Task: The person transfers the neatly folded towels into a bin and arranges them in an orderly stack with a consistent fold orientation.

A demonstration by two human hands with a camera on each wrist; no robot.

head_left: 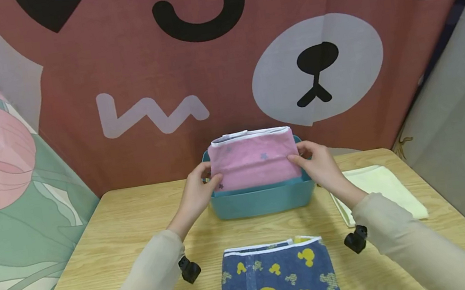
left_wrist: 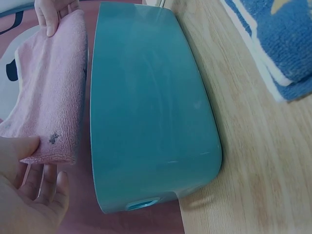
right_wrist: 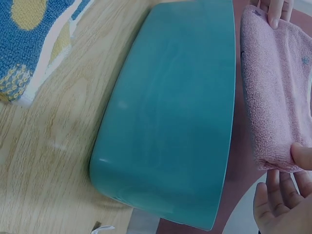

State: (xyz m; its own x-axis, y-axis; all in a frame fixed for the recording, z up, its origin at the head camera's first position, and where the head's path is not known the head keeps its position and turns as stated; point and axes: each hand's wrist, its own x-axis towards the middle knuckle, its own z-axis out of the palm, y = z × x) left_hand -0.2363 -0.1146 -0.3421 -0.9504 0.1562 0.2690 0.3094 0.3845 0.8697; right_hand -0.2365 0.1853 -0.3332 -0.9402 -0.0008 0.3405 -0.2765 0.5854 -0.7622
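A folded pink towel with small dark stars and a white edge is held up by both hands above a teal bin. My left hand pinches its left side, thumb in front and fingers behind. The right side is pinched in the same way by my right hand. In the left wrist view the towel stands just over the rim of the bin. The right wrist view shows the right thumb on the towel's corner. The inside of the bin is hidden.
Nearest to me on the wooden table lies a folded blue towel with yellow mouse-head shapes. A pale yellow cloth lies at the right, partly under my right forearm. Behind the table hangs a reddish-brown curtain with a bear print.
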